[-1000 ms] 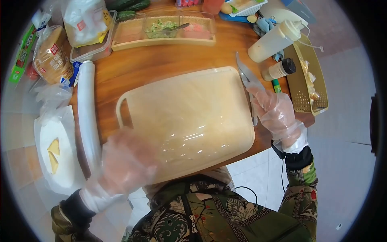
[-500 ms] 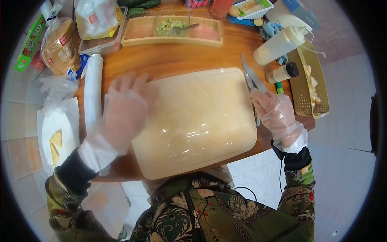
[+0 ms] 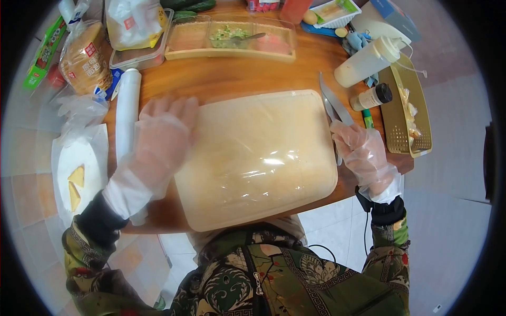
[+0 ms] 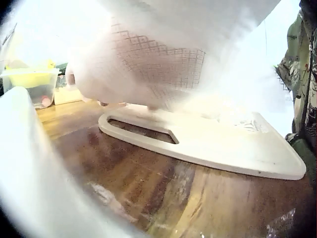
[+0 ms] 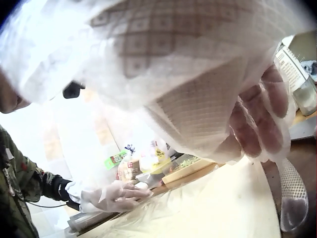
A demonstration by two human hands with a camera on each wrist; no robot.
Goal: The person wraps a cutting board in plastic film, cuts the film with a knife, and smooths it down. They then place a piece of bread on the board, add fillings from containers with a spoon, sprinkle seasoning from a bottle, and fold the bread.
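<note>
A cream cutting board [image 3: 253,137] lies on the wooden table, with shiny clear plastic film [image 3: 258,174] over its surface. My left hand [image 3: 161,137], in a clear disposable glove, is at the board's left edge, over its handle end, fingers straight and slightly blurred. In the left wrist view the board's handle slot [image 4: 143,130] shows just below that hand. My gloved right hand [image 3: 361,147] stays at the board's right edge with loosely bent fingers [image 5: 265,129]; its fingertips overlap the handles of the knives [image 3: 333,102] lying there.
A white roll [image 3: 128,113] stretches along the left, beside bagged bread [image 3: 87,58] and white paper [image 3: 87,158] bearing two yellow triangular pieces. A wooden tray [image 3: 232,55] with tubs stands behind. To the right are a squeeze bottle [image 3: 363,63], a seasoning jar [image 3: 371,97] and a basket [image 3: 392,121].
My left hand has moved from the board's lower left up to its upper left edge, fingers now pointing away from me. The right hand has stayed beside the knives. The head view has shifted slightly.
</note>
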